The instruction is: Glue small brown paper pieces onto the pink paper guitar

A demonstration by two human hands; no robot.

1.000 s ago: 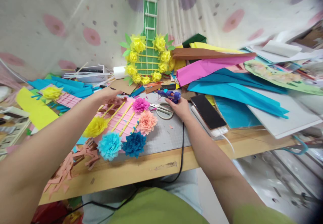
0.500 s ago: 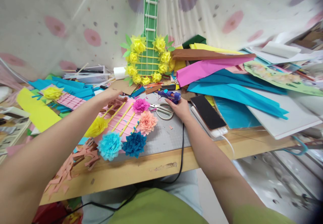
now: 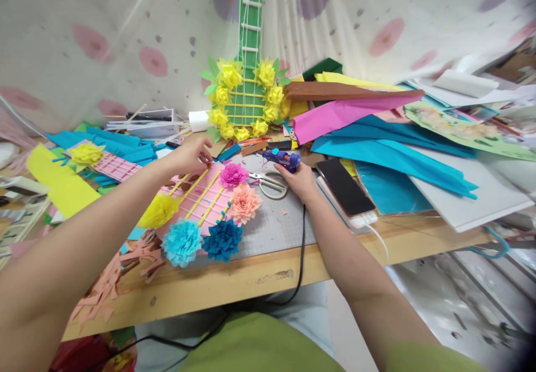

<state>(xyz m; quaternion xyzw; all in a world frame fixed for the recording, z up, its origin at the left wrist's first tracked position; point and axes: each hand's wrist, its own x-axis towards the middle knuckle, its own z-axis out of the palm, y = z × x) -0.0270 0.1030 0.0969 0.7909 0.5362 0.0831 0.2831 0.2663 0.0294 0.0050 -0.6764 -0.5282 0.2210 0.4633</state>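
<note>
My right hand [image 3: 300,181] is wrapped round a blue-purple hot glue gun [image 3: 281,160], its black cord running down over the table edge. Above the upper edge of a pink paper guitar [image 3: 204,196] hovers my left hand [image 3: 193,156], fingers loosely bent and apart, with nothing visible in them. Paper flowers ring the guitar's body: magenta [image 3: 234,175], peach [image 3: 245,203], dark blue [image 3: 223,240], light blue [image 3: 182,243] and yellow [image 3: 159,210]. Yellow strips and thin pink strings cross its face. Scissors [image 3: 272,185] lie between the guitar and my right hand.
A green paper guitar [image 3: 250,98] with yellow flowers stands upright behind. On the right lie a phone [image 3: 345,186] on a white power bank, and a pile of coloured crepe paper [image 3: 389,154]. Peach paper scraps [image 3: 104,288] cover the table's left front edge.
My left hand has lifted slightly and its fingers have turned into clearer view over the pink guitar's top. My right hand and the glue gun stay nearly still.
</note>
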